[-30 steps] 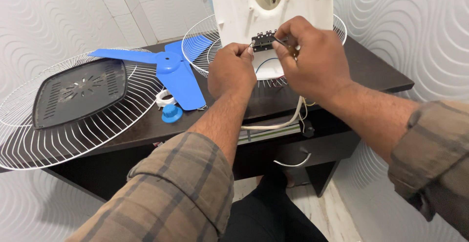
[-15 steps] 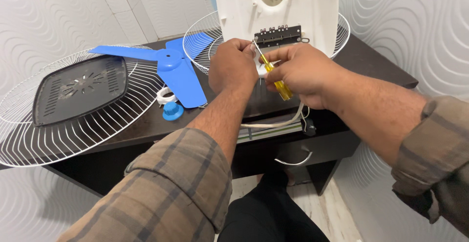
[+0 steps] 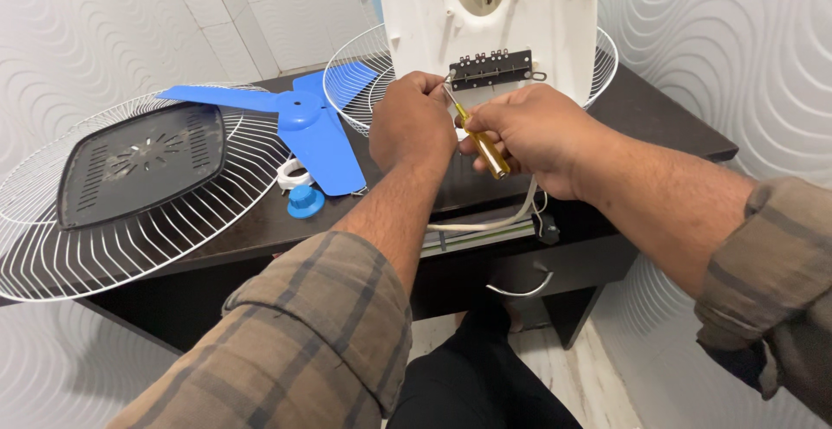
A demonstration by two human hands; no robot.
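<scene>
A white fan base housing (image 3: 555, 13) stands upright on the dark table (image 3: 667, 117), its underside toward me, with a black switch block (image 3: 490, 68) fixed across it. My right hand (image 3: 533, 134) grips a yellow-handled screwdriver (image 3: 482, 143) whose tip points up at the left end of the switch block. My left hand (image 3: 414, 121) is closed against the housing's lower left edge, just beside the screwdriver's tip; what it pinches is hidden. A white cable (image 3: 485, 221) hangs from under the hands.
A blue fan blade (image 3: 303, 126), a blue cap (image 3: 305, 201) and a white ring (image 3: 290, 173) lie left of the hands. A white wire guard (image 3: 130, 247) with a black plate (image 3: 139, 169) on it overhangs the table's left. A second guard (image 3: 355, 82) stands behind the housing. A drawer handle (image 3: 518, 289) sits below.
The screwdriver has come into view in my right hand and its tip has risen to the switch block. Both hands shifted slightly down and left of the block.
</scene>
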